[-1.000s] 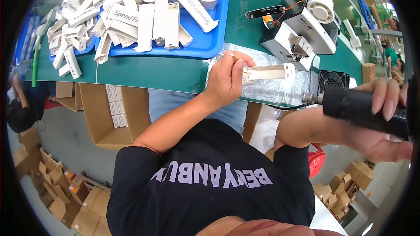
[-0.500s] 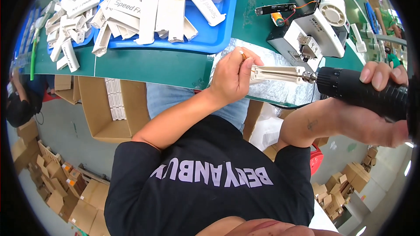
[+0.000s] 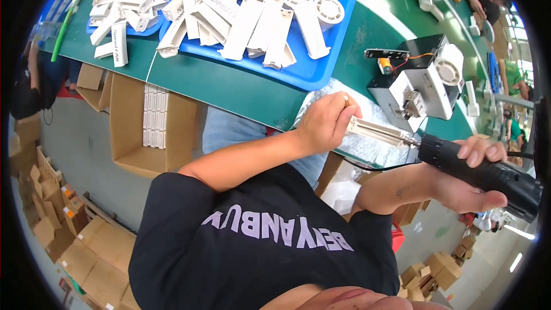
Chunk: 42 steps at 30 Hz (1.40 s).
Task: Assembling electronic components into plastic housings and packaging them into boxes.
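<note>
My left hand is closed on the left end of an open white plastic handle shell, its hollow side facing up. Something small and orange-brown shows at its fingertips, too small to name. My right hand wraps round a black electric screwdriver, which points left. The silver tip of the screwdriver meets the shell's right end; whether it sits on a screw is too small to tell. Beneath the shell lies a silver foil-like sheet on the green table.
A blue tray holds white handle shells and several round fan heads. Right of it stands a black-and-white fixture with a metal clamp, a battery and a fan head. Below the table's edge is a cardboard box. Other people are farther off.
The whole view has shifted, so table, tray and fixture appear farther right and lower. Both hands keep their holds, and the screwdriver now tilts down more toward its rear end.
</note>
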Each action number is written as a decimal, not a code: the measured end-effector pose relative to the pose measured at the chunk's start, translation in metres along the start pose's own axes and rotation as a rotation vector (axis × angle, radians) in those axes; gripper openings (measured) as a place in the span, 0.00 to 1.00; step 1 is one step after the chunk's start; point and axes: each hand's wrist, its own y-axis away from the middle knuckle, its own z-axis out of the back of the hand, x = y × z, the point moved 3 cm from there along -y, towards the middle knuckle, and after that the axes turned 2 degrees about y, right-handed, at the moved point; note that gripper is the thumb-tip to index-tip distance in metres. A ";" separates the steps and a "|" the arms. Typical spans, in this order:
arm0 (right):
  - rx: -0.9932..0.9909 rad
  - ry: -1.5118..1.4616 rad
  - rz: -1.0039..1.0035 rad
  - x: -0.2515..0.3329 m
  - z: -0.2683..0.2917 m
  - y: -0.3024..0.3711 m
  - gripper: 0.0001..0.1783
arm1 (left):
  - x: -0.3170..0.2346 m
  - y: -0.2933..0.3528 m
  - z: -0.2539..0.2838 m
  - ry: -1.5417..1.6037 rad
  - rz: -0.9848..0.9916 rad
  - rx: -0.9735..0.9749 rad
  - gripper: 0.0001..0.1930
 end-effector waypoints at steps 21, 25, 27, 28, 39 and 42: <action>-0.219 0.549 0.182 0.010 0.002 -0.014 0.28 | 0.020 -0.269 0.116 -0.642 -0.471 -0.181 0.09; -0.253 0.708 0.207 0.013 0.002 -0.013 0.32 | 0.022 -0.268 0.129 -1.107 -0.374 -0.007 0.16; -0.266 0.717 0.186 0.014 0.016 -0.009 0.33 | 0.009 -0.246 0.135 -1.198 -0.146 0.281 0.20; -0.318 0.819 0.289 0.016 0.018 -0.009 0.33 | 0.009 -0.233 0.142 -1.275 0.100 0.547 0.24; 0.515 0.813 -0.176 -0.095 -0.111 0.081 0.25 | 0.030 -0.206 0.156 -1.197 0.277 0.863 0.35; 0.668 1.017 -0.326 -0.130 -0.106 0.106 0.30 | 0.011 -0.218 0.174 -0.817 0.107 0.450 0.34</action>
